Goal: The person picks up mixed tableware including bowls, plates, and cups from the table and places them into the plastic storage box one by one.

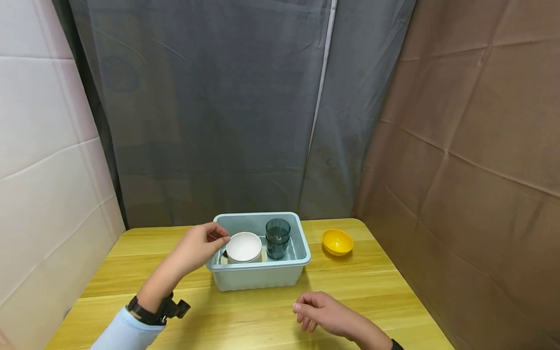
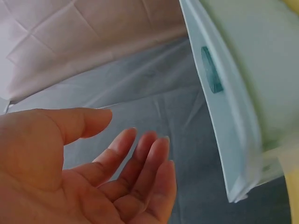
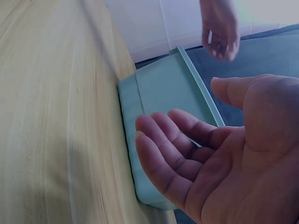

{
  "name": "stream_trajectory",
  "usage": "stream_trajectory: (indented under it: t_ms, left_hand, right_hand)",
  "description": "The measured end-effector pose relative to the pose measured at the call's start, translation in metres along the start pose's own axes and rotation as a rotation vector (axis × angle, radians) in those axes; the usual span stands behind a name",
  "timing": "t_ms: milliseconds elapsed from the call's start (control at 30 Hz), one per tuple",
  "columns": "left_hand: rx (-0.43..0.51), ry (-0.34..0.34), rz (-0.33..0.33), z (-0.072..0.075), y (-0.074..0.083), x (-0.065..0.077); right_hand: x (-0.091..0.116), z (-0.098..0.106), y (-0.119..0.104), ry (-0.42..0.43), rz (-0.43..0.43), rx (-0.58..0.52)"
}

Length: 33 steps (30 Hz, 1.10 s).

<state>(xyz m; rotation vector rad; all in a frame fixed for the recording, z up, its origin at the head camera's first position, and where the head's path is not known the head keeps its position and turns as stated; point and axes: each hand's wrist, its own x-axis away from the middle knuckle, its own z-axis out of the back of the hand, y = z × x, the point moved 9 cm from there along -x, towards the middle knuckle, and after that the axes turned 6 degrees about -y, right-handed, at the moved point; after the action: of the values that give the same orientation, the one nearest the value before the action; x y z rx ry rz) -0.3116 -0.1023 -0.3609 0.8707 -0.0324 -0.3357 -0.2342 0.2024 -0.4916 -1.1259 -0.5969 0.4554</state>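
Note:
A pale blue-green plastic bin stands on the table and holds a white bowl at its left. On the bin's right side, a dark translucent cup sits stacked in another. My left hand hovers at the bin's left rim, fingertips close to the white bowl. In the left wrist view its fingers are loosely bent and hold nothing. Nearer the front, my right hand is held over the table with relaxed, empty fingers, palm visible in the right wrist view.
A yellow bowl rests on the wooden table to the right of the bin. Under the white bowl a pale rim shows. A grey curtain hangs behind, with a white sheet left and a brown sheet right.

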Motion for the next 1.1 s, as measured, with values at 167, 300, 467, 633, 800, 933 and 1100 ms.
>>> stream_trajectory:
  t_ms: [167,300,467,633,800,933,1100]
  left_hand:
    - [0.082,-0.005,-0.013,-0.017,-0.006,0.037]
    - [0.124,-0.061,-0.050,-0.036,-0.020,0.054]
    - [0.178,-0.141,-0.088,-0.063,-0.043,0.065]
    - [0.252,-0.154,-0.064,-0.081,-0.066,0.072]
    - [0.333,-0.156,-0.049,-0.092,-0.079,0.076]
    - [0.364,-0.163,-0.041,-0.098,-0.083,0.077]
    - [0.390,-0.174,-0.021,-0.102,-0.088,0.079]
  right_hand:
    - [-0.002,0.004,0.000,0.012,-0.001,0.011]
    - [-0.002,0.005,0.001,0.018,-0.008,0.014]
    - [-0.002,0.005,0.003,0.022,-0.016,0.008]
    - [-0.003,0.004,0.004,0.012,-0.012,-0.004]
    - [-0.004,0.004,0.005,0.016,-0.017,-0.007]
    - [-0.005,0.005,0.006,0.023,-0.012,-0.003]
    - [-0.006,0.004,0.006,0.022,-0.002,0.001]
